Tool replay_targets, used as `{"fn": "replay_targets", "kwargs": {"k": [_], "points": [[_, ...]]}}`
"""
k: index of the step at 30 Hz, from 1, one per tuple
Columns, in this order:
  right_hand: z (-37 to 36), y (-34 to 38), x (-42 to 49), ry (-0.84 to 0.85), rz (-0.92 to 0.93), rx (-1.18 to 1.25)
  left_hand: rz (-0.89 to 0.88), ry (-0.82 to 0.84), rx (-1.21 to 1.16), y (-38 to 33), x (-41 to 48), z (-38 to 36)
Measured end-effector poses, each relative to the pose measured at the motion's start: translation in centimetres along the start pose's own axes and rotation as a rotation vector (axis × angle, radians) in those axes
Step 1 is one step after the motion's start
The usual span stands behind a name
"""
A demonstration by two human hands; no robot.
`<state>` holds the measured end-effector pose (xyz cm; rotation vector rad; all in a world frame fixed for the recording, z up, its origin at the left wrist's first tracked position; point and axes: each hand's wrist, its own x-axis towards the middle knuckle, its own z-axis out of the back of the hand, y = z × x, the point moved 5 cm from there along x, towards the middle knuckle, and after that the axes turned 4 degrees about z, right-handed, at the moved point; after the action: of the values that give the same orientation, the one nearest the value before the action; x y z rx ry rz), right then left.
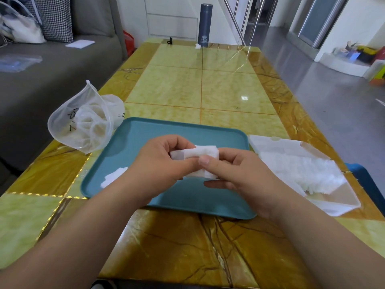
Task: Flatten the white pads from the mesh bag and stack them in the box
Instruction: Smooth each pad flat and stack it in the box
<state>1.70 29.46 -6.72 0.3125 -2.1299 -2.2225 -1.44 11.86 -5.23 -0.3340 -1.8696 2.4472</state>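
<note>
A white pad (195, 153) was held between both hands just above a teal tray (145, 130), near the tray's middle. The left hand (164, 161) gripped the pad's left end, fingers curled over the top edge and thumb pressed along the front. The right hand (235, 170) pinched the right end, thumb on top and fingers tucked beneath. The pad looked creased and partly folded, with its lower edge hanging below the thumbs.

More loose pads (113, 177) lay on the tray's near left corner, partly hidden by the left forearm. The bag (83, 122), white mesh with dark lettering, slumped just beside the tray's far left corner, its mouth gaping and more white pads visible inside. To the tray's right a clear box (341, 192) lay open, touching or nearly touching the tray, with a stack (302, 172) of white pads filling much of it.

Everything sat on a glossy yellow and brown stone-pattern table (208, 84). At its far end stood a tall dark flask (205, 25), upright, with a small white scrap (197, 46) at its base. A grey sofa (41, 76) ran along the table's left side, bearing a white handbag (18, 26), a houndstooth cushion (55, 19) and a white sheet (80, 43).
</note>
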Motion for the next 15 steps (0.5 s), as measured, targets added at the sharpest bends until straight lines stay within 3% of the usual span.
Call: {"fn": "replay_targets", "kwargs": {"k": [4,9,15], "points": [[0.6,-0.7,0.3,-0.133,-0.007,0.019,0.036,0.049,-0.065,0.3,0.3,0.1],[1.3,-0.7,0.4,-0.141,-0.033,0.098,0.145,0.102,-0.281,0.9,0.6,0.2],[2.5,-1.1,0.6,-0.303,-0.044,0.076,0.027,-0.126,-0.242,0.3,1.0,2.4]]}}
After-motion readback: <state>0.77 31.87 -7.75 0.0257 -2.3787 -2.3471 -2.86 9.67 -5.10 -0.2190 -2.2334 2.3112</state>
